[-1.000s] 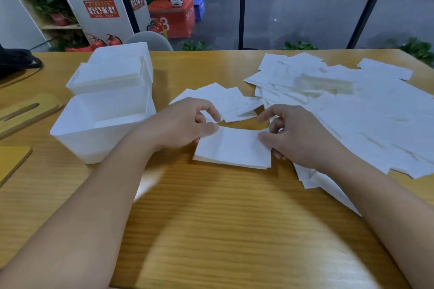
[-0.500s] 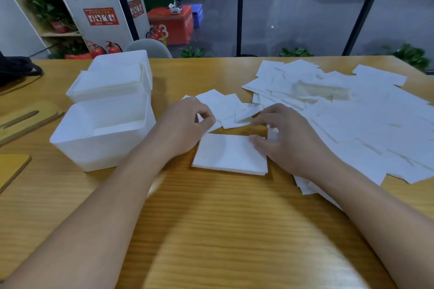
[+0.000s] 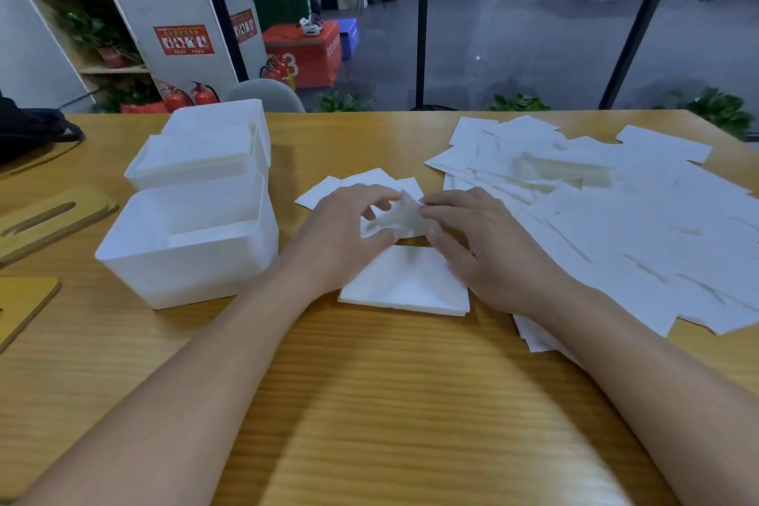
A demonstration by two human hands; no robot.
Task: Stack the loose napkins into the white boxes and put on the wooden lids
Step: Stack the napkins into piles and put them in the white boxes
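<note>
Left hand: pinches one blurred napkin over the squared stack.
Right hand: pinches the same napkin's other end.
Loose napkins: spread on table, right.
White boxes: left, unlidded.
Wooden lids: far left.

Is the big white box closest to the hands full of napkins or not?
Not full. The nearest white box is open on top, with bare inner walls showing well down; whether napkins lie at its bottom, I cannot tell.
</note>
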